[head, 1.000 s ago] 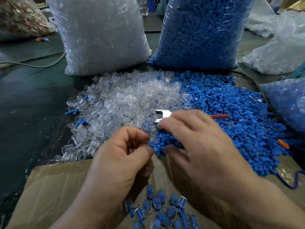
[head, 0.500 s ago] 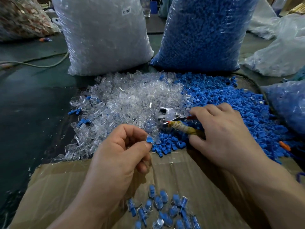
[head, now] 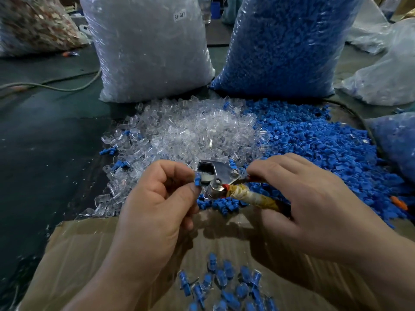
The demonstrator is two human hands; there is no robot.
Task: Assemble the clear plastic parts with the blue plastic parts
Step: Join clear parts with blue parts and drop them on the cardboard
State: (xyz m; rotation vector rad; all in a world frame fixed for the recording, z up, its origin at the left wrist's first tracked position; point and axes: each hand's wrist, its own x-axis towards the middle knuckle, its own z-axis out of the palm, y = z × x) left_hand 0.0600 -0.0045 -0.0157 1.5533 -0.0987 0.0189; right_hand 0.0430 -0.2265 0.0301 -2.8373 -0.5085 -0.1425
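Observation:
A heap of clear plastic parts point(head: 193, 133) lies beside a heap of blue plastic parts point(head: 318, 144) on the table. My left hand point(head: 157, 198) pinches a small blue part point(head: 197, 178) between thumb and forefinger, right against the open jaw of a metal press plier point(head: 216, 173). My right hand point(head: 314, 198) grips the plier by its tape-wrapped handle point(head: 251, 196) and its red handle. Whether a clear part sits with the blue one in my fingers is hidden. Several assembled blue-and-clear pieces point(head: 226, 286) lie on the cardboard below.
A cardboard box flap point(head: 74, 257) spreads under my hands. A large bag of clear parts point(head: 148, 48) and a large bag of blue parts point(head: 283, 46) stand behind the heaps. More plastic bags point(head: 388, 70) sit right. A cable point(head: 51, 86) crosses the dark table left.
My right hand left the blue heap, took up the plier and brought it toward my left hand. My left hand now holds the blue part at the plier's jaw.

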